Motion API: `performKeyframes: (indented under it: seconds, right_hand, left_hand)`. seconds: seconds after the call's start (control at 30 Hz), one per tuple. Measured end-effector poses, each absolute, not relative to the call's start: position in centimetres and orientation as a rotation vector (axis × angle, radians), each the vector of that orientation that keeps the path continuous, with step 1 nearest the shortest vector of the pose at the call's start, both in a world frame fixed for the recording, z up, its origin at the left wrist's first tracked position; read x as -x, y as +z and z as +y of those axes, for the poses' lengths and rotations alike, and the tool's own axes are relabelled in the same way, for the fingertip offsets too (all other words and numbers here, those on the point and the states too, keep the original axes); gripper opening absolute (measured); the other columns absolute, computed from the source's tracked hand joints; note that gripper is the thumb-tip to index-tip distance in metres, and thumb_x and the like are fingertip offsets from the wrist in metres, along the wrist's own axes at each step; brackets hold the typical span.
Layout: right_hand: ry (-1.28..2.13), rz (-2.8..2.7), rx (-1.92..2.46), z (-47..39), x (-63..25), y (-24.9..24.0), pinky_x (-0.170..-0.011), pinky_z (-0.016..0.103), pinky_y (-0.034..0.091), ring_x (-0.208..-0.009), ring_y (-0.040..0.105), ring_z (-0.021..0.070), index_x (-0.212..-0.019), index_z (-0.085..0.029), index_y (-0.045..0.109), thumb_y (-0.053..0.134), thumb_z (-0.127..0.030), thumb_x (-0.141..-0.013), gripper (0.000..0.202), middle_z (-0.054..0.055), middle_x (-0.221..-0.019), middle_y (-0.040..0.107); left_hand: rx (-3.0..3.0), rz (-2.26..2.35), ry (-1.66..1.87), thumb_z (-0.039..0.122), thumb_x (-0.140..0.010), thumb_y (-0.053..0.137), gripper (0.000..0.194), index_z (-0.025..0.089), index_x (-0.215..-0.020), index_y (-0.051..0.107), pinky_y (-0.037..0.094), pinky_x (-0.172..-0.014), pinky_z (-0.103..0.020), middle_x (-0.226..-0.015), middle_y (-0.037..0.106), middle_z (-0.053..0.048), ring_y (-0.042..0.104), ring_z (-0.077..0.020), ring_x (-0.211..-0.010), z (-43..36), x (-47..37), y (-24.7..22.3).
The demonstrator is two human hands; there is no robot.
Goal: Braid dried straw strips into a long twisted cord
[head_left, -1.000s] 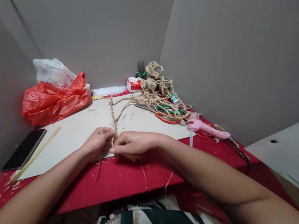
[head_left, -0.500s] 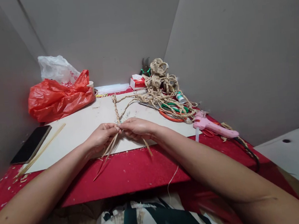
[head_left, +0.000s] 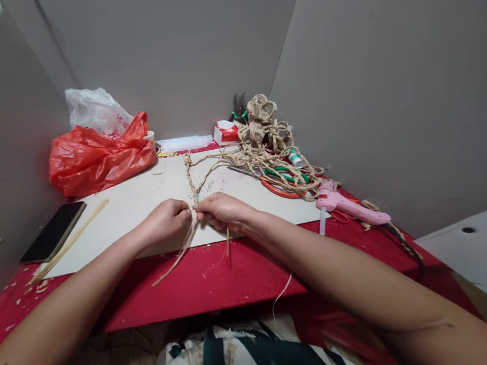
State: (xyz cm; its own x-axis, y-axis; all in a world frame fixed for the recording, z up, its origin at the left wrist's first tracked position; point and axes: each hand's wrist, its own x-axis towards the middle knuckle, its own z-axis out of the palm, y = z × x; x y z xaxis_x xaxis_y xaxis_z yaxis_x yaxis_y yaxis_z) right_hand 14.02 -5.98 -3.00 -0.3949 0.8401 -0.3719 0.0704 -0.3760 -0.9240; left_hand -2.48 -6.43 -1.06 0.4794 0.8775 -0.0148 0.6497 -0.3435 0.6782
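A braided straw cord (head_left: 191,179) runs from the middle of the white board down to my two hands, its loose strands spreading toward me. My left hand (head_left: 170,218) is closed in a pinch at the near end of the cord. Pale straw strands (head_left: 181,251) hang from between the hands toward the red cloth. My right hand (head_left: 220,210) pinches the cord's end with thumb and forefinger, and a short strand (head_left: 228,242) sticks out below its palm. The exact crossing of the strands is hidden by the fingers.
Coiled straw rope (head_left: 261,146) heaps at the back right over orange-handled scissors (head_left: 281,189). A pink glue gun (head_left: 349,205) lies at the right. On the left are a phone (head_left: 54,230), loose straw strips (head_left: 74,239) and a red plastic bag (head_left: 99,159). Tissues (head_left: 225,133) stand behind.
My left hand has turned, its back now facing up more. The hanging strands have drawn closer together, and the strand under my right hand has swung left.
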Motion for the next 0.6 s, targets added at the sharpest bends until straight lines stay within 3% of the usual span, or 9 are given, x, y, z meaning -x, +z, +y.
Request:
performKeyframes:
  seconds: [0.1,0.27,0.33,0.5,0.6]
  right_hand:
    - [1.702,-1.282,1.296,-6.5,-13.4,-3.2,-0.029,0.018,0.012,-0.026,0.018,0.0035,-0.059,-0.014,0.052,0.052,-0.024,-0.084,0.027,-0.009,-0.031,0.027]
    - [1.772,-1.183,1.241,-7.1,-13.1,-2.9,-0.029,0.018,0.012,-0.027,0.019,0.0027,-0.052,-0.018,0.040,0.056,-0.021,-0.079,0.032,-0.009,-0.032,0.029]
    - [1.857,-1.152,1.208,-7.1,-13.2,-2.7,-0.029,0.017,0.011,-0.028,0.018,0.0026,-0.052,-0.018,0.038,0.054,-0.017,-0.078,0.031,-0.009,-0.032,0.028]
    - [2.027,-1.099,1.121,-6.5,-14.0,-2.2,-0.031,0.013,0.010,-0.032,0.013,0.0015,-0.065,-0.012,0.052,0.050,-0.013,-0.080,0.015,-0.012,-0.036,0.024]
    - [2.050,-1.114,1.043,-6.1,-14.4,-1.9,-0.032,0.013,0.010,-0.033,0.013,0.0012,-0.069,-0.010,0.053,0.051,-0.014,-0.081,0.013,-0.012,-0.039,0.023]
  left_hand:
    - [-2.313,1.368,0.422,0.028,-0.081,0.043,0.027,0.016,-0.067,0.062,0.029,-0.055,-0.025,-0.062,0.059,-0.005,0.047,-0.0150,-0.057,-7.4,2.1,-0.8]
    - [-2.494,1.464,0.357,0.027,-0.083,0.043,0.028,0.016,-0.097,0.065,0.027,-0.055,-0.027,-0.070,0.063,-0.009,0.049,-0.0181,-0.056,-9.4,1.0,-1.8]
    - [-2.518,1.446,0.323,0.025,-0.083,0.042,0.027,0.015,-0.094,0.064,0.026,-0.054,-0.028,-0.067,0.061,-0.009,0.046,-0.0170,-0.052,-10.2,0.8,-1.8]
    - [-2.382,1.087,0.278,0.023,-0.082,0.044,0.024,0.016,-0.063,0.058,0.028,-0.053,-0.025,-0.058,0.054,-0.002,0.042,-0.0113,-0.050,-10.3,1.3,0.2]
    - [-2.077,1.225,0.709,0.029,-0.082,0.047,0.023,0.016,-0.066,0.057,0.034,-0.054,-0.023,-0.057,0.052,0.001,0.045,-0.0105,-0.053,-8.5,2.2,1.3]
